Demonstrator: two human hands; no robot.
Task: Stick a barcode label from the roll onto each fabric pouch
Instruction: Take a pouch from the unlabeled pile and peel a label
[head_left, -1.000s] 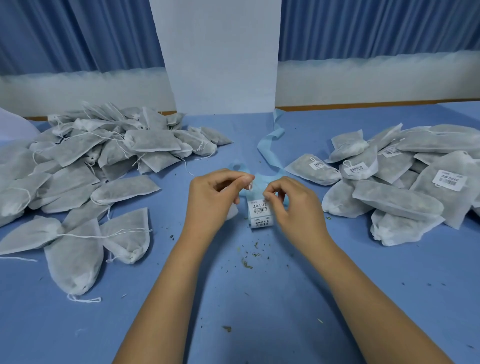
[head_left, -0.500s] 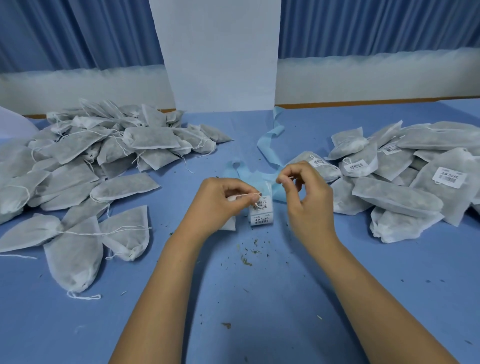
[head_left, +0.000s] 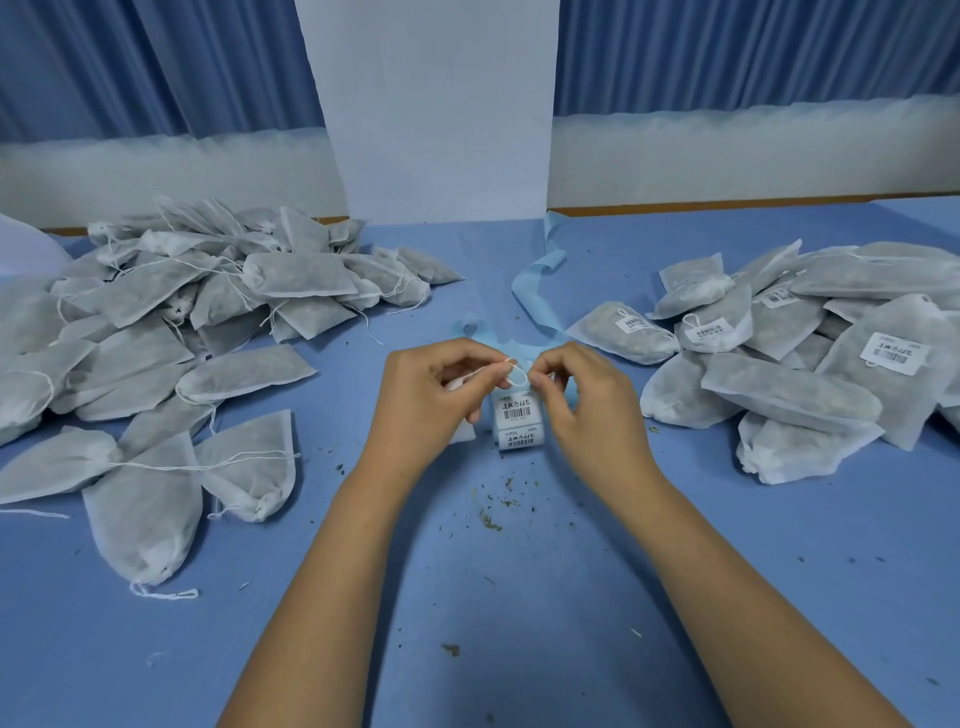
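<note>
While our two hands met over the middle of the blue counter (head_left: 519, 597), we had a thin white drawstring (head_left: 516, 373) stretched between them. Our left hand (head_left: 431, 400) had its fingers (head_left: 485, 371) curled in, thumb and forefinger pinching one end of the string. A white pouch (head_left: 461, 432) was tucked under that palm, so that only a corner of it showed below the knuckles. Our right hand (head_left: 589, 410) was curled likewise, its fingertips nipping the small loop of the same string, the other fingers folded and holding nothing that we could see.

Just below the loop, between the two hands, the label roll (head_left: 518, 423) stood on the counter, two printed barcode labels facing us, one above the other. A bare pale-blue backing strip (head_left: 537, 283) trailed from the roll toward the far edge, curling as it went.

To our left lay a heap of unlabelled pouches (head_left: 156, 322), grey-white, their strings loose across one another; a few lay nearer to us, apart from the heap. To our right lay a second heap, the labelled pouches (head_left: 810, 374), several with white barcode stickers turned up. Dark crumbs (head_left: 491, 517) were scattered on the counter just in front of the roll. Behind the counter stood a white panel (head_left: 441, 104) with blue curtains (head_left: 156, 67) at either side.
</note>
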